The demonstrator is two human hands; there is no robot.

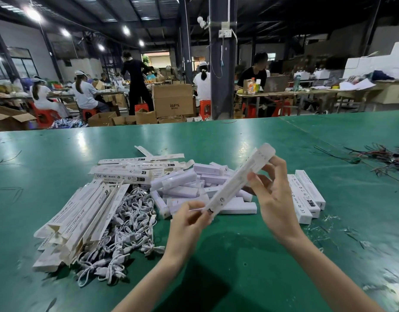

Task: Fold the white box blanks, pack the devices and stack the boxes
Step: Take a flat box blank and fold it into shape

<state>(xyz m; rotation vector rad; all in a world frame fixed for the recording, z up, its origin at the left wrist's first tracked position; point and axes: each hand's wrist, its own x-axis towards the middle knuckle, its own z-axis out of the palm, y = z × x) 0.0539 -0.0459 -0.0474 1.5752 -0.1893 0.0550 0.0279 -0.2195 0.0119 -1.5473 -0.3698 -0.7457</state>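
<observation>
Left hand [189, 218] pinches the near end of the box [233, 186], right hand [273, 197] grips mid-length; long axis rises near-left to far-right.

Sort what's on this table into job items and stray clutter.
Job: white box held by left hand and right hand; flat box blanks; white devices; white cables, probably; finished boxes.
Stray: coloured wire tangle; plastic scraps.

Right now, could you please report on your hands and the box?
Left hand pinches white box at near end; right hand grips upper half. Box tilted above device pile. Other boxes lie right, apart.
</observation>
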